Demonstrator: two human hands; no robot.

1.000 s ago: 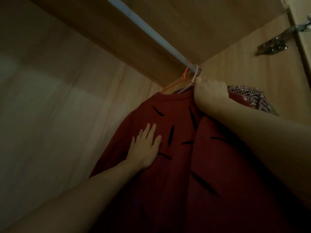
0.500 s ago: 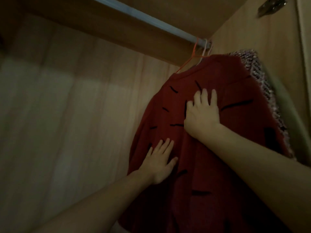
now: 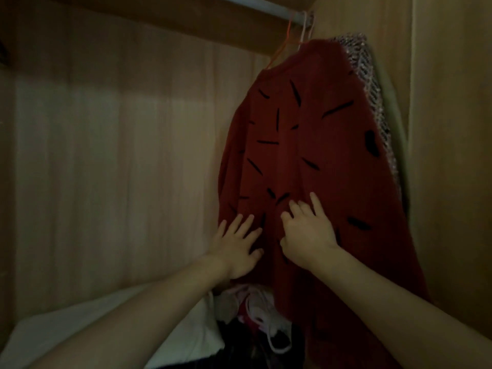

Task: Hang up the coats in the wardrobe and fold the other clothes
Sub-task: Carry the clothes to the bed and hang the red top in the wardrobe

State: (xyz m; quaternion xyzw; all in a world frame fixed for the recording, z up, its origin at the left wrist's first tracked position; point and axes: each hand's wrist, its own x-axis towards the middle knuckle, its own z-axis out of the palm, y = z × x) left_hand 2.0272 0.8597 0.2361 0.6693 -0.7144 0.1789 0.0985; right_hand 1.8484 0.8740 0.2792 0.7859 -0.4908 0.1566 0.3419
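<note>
A red coat (image 3: 306, 155) and a patterned garment (image 3: 372, 83) are carried by the rail (image 3: 266, 6), hung at 1 o'clock.

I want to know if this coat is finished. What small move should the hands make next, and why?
Probably lift both hands away. The red coat already hangs from its orange hanger on the rail, and the left hand and right hand only rest flat on its front, gripping nothing, so it looks ready to be left.
</note>
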